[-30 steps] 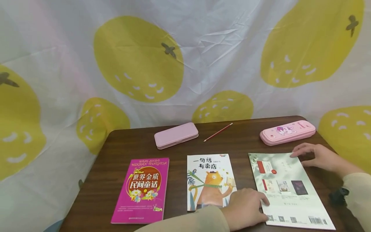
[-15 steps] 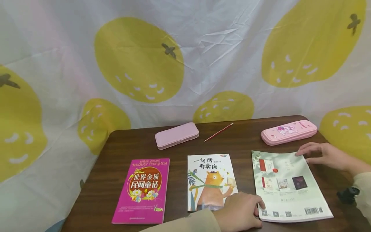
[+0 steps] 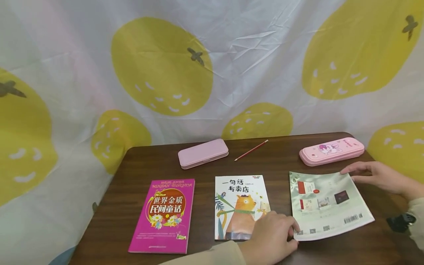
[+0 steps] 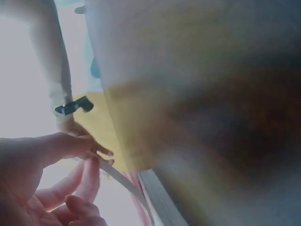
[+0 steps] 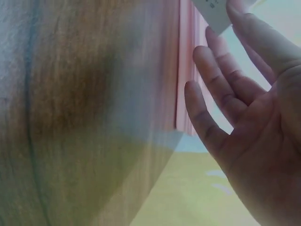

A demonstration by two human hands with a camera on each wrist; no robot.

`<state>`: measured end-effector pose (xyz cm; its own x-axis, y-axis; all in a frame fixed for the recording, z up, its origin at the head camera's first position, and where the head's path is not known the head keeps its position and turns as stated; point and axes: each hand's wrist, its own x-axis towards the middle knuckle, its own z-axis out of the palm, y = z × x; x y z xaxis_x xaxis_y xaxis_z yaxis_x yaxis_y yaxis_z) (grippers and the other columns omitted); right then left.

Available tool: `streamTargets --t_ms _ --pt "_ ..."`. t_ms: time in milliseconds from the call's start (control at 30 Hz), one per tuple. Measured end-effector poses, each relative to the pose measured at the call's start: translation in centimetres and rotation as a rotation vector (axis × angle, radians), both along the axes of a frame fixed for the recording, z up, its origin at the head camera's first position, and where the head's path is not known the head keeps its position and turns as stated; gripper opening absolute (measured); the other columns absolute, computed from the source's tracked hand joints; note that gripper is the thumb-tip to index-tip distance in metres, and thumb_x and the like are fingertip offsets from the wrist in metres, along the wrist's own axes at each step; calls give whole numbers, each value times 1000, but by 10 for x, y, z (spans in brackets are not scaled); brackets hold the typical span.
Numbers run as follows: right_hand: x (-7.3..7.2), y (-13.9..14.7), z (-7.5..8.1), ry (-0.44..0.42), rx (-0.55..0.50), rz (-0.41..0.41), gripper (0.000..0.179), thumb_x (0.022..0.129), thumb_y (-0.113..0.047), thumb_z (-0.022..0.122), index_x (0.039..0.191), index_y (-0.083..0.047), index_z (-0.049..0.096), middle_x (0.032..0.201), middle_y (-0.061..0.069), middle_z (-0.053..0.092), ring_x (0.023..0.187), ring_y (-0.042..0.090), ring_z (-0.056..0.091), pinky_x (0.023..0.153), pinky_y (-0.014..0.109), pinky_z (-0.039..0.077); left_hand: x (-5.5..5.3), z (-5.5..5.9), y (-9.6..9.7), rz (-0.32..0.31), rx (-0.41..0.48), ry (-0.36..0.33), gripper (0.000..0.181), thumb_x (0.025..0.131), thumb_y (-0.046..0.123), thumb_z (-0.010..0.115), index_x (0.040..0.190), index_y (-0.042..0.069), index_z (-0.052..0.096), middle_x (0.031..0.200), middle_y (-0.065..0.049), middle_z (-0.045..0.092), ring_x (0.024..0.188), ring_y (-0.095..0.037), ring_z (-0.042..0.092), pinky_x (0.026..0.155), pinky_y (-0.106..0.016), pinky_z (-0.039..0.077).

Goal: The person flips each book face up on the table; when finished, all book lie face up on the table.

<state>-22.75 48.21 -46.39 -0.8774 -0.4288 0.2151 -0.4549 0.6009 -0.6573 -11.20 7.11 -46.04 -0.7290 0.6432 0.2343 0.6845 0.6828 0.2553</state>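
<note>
A magazine with a pale green back cover lies at the right, its near edge lifted off the table and bowed. My left hand pinches its near left corner between thumb and forefinger; the left wrist view shows the thin edge running out from those fingertips. My right hand pinches the far right corner, and in the right wrist view the other fingers are spread away from the paper. Beside the left hand lies a white picture book with an orange bear, partly covered by the hand.
A magenta book lies at the left of the brown wooden table. Along the back are a plain pink pencil case, a red pencil and a pink rabbit pencil case. A lemon-print cloth hangs behind.
The magazine's near edge has risen off the table, and its cover now looks shorter and bowed. The left hand has moved slightly left with the corner. Both hands keep their corners.
</note>
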Motion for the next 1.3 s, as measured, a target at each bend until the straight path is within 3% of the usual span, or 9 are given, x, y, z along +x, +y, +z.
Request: streamTargets --t_ms 167,267,400,667,767,867,1033,1167,1300 --pt "2 -1 5 81 -90 -8 31 88 18 65 113 2 72 113 -11 73 107 -9 61 86 6 45 0 9 -9 15 131 89 16 79 33 83 92 35 73 79 28 59 72 10 41 60 -5 25" --pt "4 -3 15 56 -130 -30 30 91 18 61 117 5 69 115 -11 73 107 -8 63 85 8 48 -3 16 -13 22 210 106 16 80 32 83 94 34 73 87 24 62 77 7 47 64 -3 28" --pt "6 -11 26 13 -197 -50 28 96 17 55 123 13 61 116 -11 72 102 -5 67 81 13 54 -13 22 -21 -16 351 147 21 78 21 83 95 30 74 95 18 64 85 1 52 73 -3 34" --pt "12 -25 39 46 -226 -143 25 97 14 56 120 8 61 108 -12 70 96 -2 66 80 12 51 -20 21 -30 -87 621 164 24 78 8 83 95 22 73 92 12 70 84 -5 53 78 -5 38" --pt "12 -27 41 40 -232 -189 22 98 11 57 118 3 63 102 -12 69 92 -1 65 78 12 50 -19 19 -29 -61 658 198 24 78 10 85 96 23 73 94 13 70 87 -5 54 82 -7 40" --pt "11 -29 41 26 -234 -242 20 98 7 60 115 -2 65 97 -13 69 87 1 64 76 13 50 -20 18 -28 -33 698 179 28 78 10 86 100 22 72 94 12 71 89 -6 54 83 -9 41" --pt "9 -26 37 -4 -155 -294 19 99 -2 65 117 -6 67 94 -16 68 78 4 63 67 16 51 -20 17 -26 -1 695 110 36 81 14 86 111 22 69 94 9 71 88 -7 53 82 -9 41" --pt "8 -22 29 -15 40 -285 21 98 -11 69 118 -7 68 93 -17 67 77 3 60 66 17 48 -22 13 -24 39 582 91 32 80 21 88 108 24 72 91 13 69 86 -4 52 77 -5 36" --pt "6 -19 19 -56 174 -218 26 97 -13 71 121 -6 68 97 -14 69 80 1 58 68 19 47 -25 5 -23 77 462 5 30 79 26 88 105 27 75 86 17 68 82 -1 50 73 -5 35"
